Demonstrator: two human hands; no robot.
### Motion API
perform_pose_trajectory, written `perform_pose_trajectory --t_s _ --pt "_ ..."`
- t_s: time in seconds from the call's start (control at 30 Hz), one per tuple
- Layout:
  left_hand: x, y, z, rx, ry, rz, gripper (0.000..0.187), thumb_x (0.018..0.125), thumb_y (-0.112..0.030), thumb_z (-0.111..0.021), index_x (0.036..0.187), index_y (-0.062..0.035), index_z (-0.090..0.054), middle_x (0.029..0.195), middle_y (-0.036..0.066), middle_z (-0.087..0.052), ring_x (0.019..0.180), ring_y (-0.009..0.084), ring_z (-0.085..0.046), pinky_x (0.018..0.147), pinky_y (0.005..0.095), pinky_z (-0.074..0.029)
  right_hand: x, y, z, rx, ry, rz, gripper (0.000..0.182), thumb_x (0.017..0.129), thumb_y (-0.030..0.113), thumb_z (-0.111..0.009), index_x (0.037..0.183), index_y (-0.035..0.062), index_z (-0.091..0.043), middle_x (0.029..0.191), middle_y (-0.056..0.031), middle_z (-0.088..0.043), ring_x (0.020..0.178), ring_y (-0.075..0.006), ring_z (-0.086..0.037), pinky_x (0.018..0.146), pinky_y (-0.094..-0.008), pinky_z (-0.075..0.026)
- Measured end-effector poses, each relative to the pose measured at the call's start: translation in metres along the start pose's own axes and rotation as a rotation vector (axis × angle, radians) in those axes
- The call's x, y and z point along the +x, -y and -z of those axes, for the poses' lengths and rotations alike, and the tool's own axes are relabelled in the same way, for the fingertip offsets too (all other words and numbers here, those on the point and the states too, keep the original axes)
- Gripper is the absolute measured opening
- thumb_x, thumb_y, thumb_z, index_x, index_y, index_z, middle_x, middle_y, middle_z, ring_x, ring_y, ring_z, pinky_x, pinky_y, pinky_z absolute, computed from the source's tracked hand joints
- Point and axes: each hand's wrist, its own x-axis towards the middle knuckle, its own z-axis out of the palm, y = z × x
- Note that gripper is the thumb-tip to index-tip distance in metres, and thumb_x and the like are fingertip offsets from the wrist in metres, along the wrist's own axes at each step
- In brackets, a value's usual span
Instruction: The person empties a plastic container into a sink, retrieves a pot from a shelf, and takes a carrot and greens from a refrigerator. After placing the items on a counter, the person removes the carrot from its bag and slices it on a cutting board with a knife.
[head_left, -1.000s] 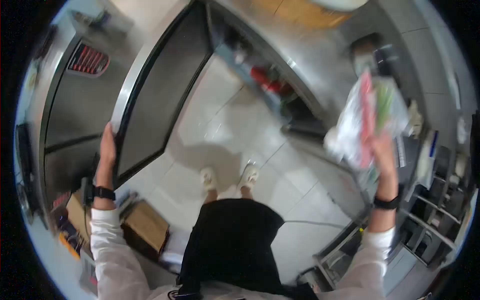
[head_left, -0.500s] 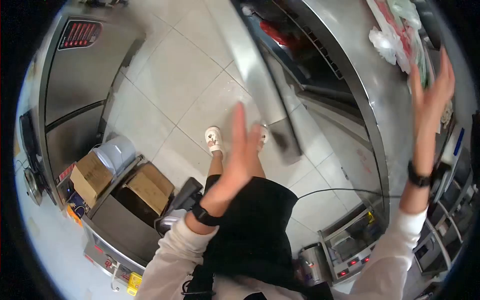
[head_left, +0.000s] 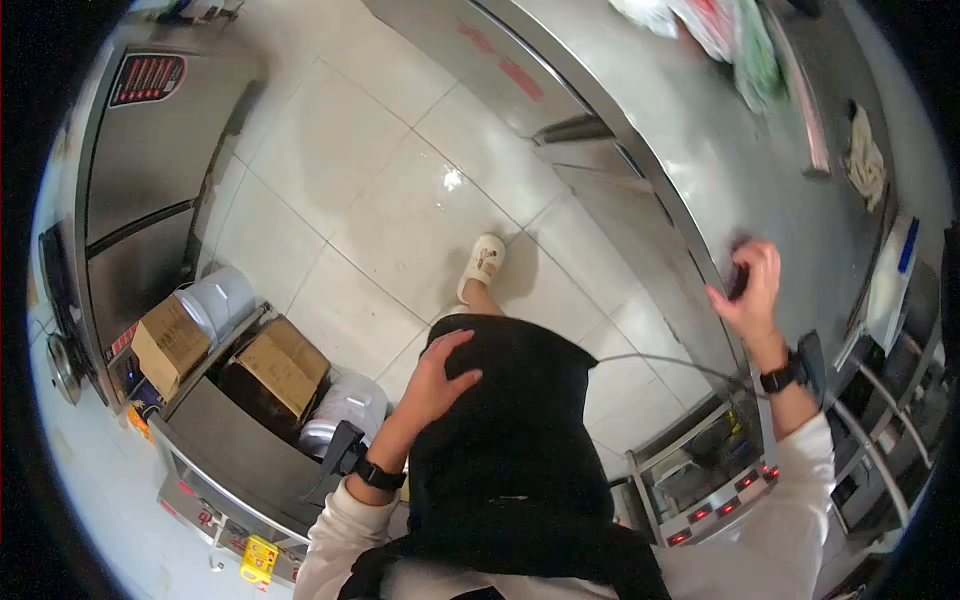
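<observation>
My right hand (head_left: 755, 295) is above the front part of the steel countertop (head_left: 690, 120), fingers curled and thumb out toward the counter edge. A small dark shape (head_left: 740, 270) shows between thumb and fingers; I cannot tell what it is. Low in front of the black apron (head_left: 510, 420), my left hand (head_left: 435, 385) holds nothing, its fingers loosely bent and the thumb apart. Both wrists carry black straps with a dark device. Below the counter, the steel cabinet door (head_left: 500, 70) with red marks stands closed.
Plastic bags (head_left: 735, 45) and a pale cloth (head_left: 865, 160) lie toward the back of the counter. At left are a steel fridge (head_left: 150, 150), cardboard boxes (head_left: 285, 370) and white buckets (head_left: 350, 405). A cable (head_left: 670, 362) crosses toward an appliance with red displays (head_left: 715, 505).
The cabinet door has swung shut. My right hand came down from over the bags toward the counter's front and curled; my left hand drew back toward the apron. The feet shifted.
</observation>
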Motion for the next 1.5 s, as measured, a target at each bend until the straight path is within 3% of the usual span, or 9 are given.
perform_pose_trajectory --t_s 0.1,0.17,0.3,0.5,0.57,0.93,1.03,1.27,1.5 --pt "0.006 -0.016 -0.028 -0.099 0.106 0.093 0.037 0.080 -0.014 -0.060 0.115 -0.0049 -0.050 0.110 0.011 -0.055 0.104 0.0206 -0.050 0.092 0.0325 -0.037 -0.003 -0.005 -0.003 0.012 0.014 -0.035 0.036 0.059 0.019 -0.070 0.083 0.0080 -0.046 0.086 -0.0092 -0.050 0.084 -0.0288 -0.048 0.071 -0.0375 -0.036" --pt "0.009 -0.031 -0.051 -0.184 0.074 0.072 0.032 0.081 -0.014 -0.058 0.110 -0.0022 -0.052 0.106 0.014 -0.057 0.102 0.0260 -0.052 0.089 0.0323 -0.039 -0.002 -0.003 -0.006 -0.015 0.000 -0.024 0.034 0.060 0.019 -0.071 0.082 0.0093 -0.046 0.084 -0.0082 -0.049 0.082 -0.0288 -0.047 0.070 -0.0368 -0.036" --pt "0.012 -0.010 -0.103 -0.420 0.046 0.050 0.028 0.084 -0.014 -0.054 0.108 -0.0003 -0.052 0.102 0.011 -0.059 0.100 0.0199 -0.053 0.086 0.0293 -0.040 -0.004 0.001 -0.005 -0.024 0.013 -0.039 0.032 0.062 0.020 -0.070 0.081 0.0099 -0.046 0.081 -0.0068 -0.047 0.079 -0.0267 -0.047 0.068 -0.0356 -0.037" --pt "0.001 0.046 -0.145 -0.446 0.096 0.142 0.026 0.088 -0.012 -0.048 0.111 -0.0007 -0.051 0.108 0.008 -0.057 0.101 0.0153 -0.051 0.090 0.0283 -0.038 -0.001 -0.001 -0.007 -0.035 -0.023 -0.004 0.031 0.063 0.023 -0.069 0.079 0.0092 -0.046 0.077 -0.0064 -0.045 0.073 -0.0260 -0.046 0.065 -0.0348 -0.037" --pt "-0.002 0.070 -0.148 -0.435 0.042 0.111 0.025 0.086 -0.014 -0.052 0.108 -0.0017 -0.053 0.103 0.007 -0.059 0.097 0.0159 -0.054 0.083 0.0270 -0.041 -0.002 -0.002 -0.007 -0.006 -0.023 -0.009 0.031 0.063 0.023 -0.069 0.078 0.0087 -0.046 0.077 -0.0066 -0.045 0.072 -0.0259 -0.046 0.064 -0.0351 -0.037" --pt "0.013 0.115 -0.119 -0.352 -0.334 0.144 0.022 0.089 -0.016 -0.049 0.103 -0.0014 -0.056 0.095 0.005 -0.060 0.088 0.0114 -0.053 0.079 0.0254 -0.042 -0.004 -0.009 -0.005 -0.006 0.018 0.078 0.029 0.064 0.024 -0.067 0.076 0.0095 -0.045 0.075 -0.0087 -0.043 0.072 -0.0265 -0.044 0.062 -0.0370 -0.032" --pt "0.022 0.097 -0.140 -0.524 -0.365 0.054 0.021 0.088 -0.017 -0.050 0.101 -0.0016 -0.057 0.093 0.006 -0.060 0.087 0.0118 -0.054 0.078 0.0255 -0.043 -0.001 0.003 0.003 -0.017 0.012 0.056 0.030 0.061 0.018 -0.069 0.076 0.0091 -0.045 0.078 -0.0088 -0.044 0.076 -0.0280 -0.045 0.065 -0.0358 -0.033" --pt "0.000 -0.011 -0.165 -0.611 -0.100 0.055 0.021 0.087 -0.013 -0.050 0.103 -0.0007 -0.054 0.099 0.007 -0.060 0.092 0.0159 -0.056 0.081 0.0271 -0.043 0.006 0.007 0.008 0.048 -0.008 0.090 0.031 0.061 0.015 -0.069 0.076 0.0092 -0.043 0.077 -0.0088 -0.043 0.074 -0.0286 -0.043 0.065 -0.0365 -0.033" --pt "-0.020 0.012 -0.173 -0.394 -0.065 0.095 0.023 0.087 -0.012 -0.049 0.107 0.0002 -0.053 0.101 0.011 -0.059 0.094 0.0180 -0.055 0.083 0.0296 -0.043 0.006 0.004 0.004 -0.003 0.065 0.039 0.028 0.062 0.018 -0.069 0.075 0.0086 -0.045 0.076 -0.0084 -0.043 0.075 -0.0281 -0.044 0.064 -0.0370 -0.033"
